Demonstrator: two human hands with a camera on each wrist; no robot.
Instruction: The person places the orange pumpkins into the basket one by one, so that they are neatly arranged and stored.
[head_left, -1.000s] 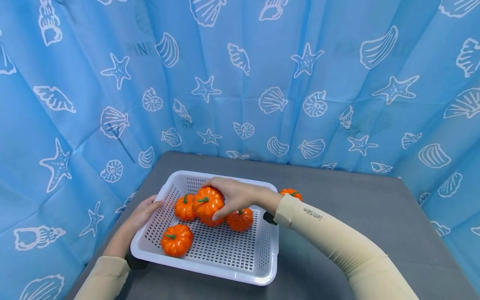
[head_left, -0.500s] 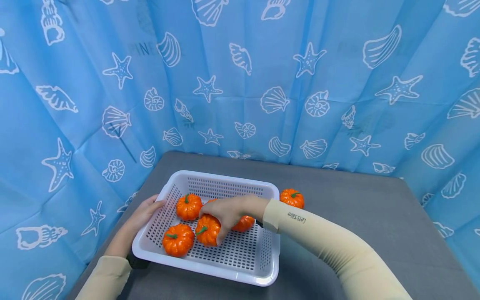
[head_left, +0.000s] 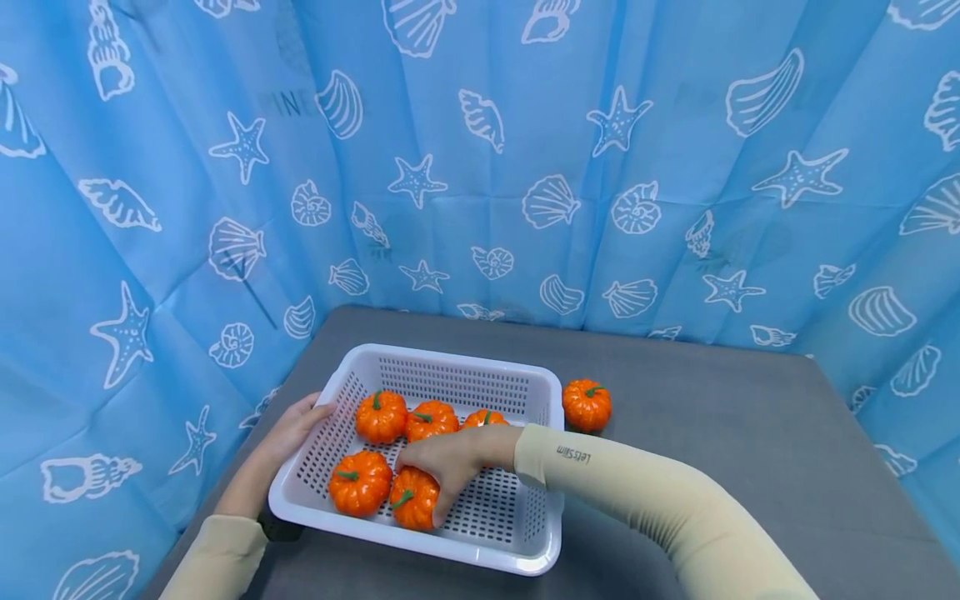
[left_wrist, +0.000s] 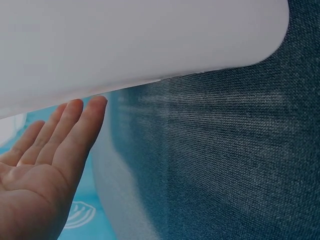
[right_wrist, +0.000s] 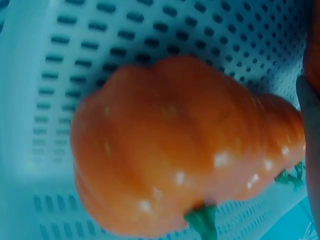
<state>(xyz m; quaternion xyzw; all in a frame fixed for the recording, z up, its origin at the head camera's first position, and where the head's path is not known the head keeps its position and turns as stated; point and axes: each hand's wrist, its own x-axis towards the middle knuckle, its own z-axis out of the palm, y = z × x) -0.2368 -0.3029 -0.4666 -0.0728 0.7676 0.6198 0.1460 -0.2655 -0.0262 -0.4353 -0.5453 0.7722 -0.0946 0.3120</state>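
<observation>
A white perforated basket [head_left: 420, 543] with several small orange pumpkins stands on the grey table. My right hand [head_left: 450, 462] grips one pumpkin [head_left: 414, 502] low over the basket's front part, fingers over its top and thumb at its right side. A front-left pumpkin [head_left: 360, 483] lies beside the held one. Behind sit a back-left pumpkin [head_left: 381, 417], a middle pumpkin [head_left: 431, 420] and a partly hidden right pumpkin [head_left: 483, 418]. My left hand [head_left: 291, 429] holds the basket's left rim, thumb over it; its other fingers [left_wrist: 80, 135] stretch along the outside.
One more pumpkin [head_left: 587, 406] rests on the grey tabletop [head_left: 705, 442], just outside the basket's right end. A blue shell-print curtain [head_left: 480, 167] hangs behind and to the left of the table.
My right hand has brought the gripped pumpkin down and toward the basket's front, uncovering the pumpkins behind. The pumpkin outside the basket shows more fully. My left hand keeps its place on the rim.
</observation>
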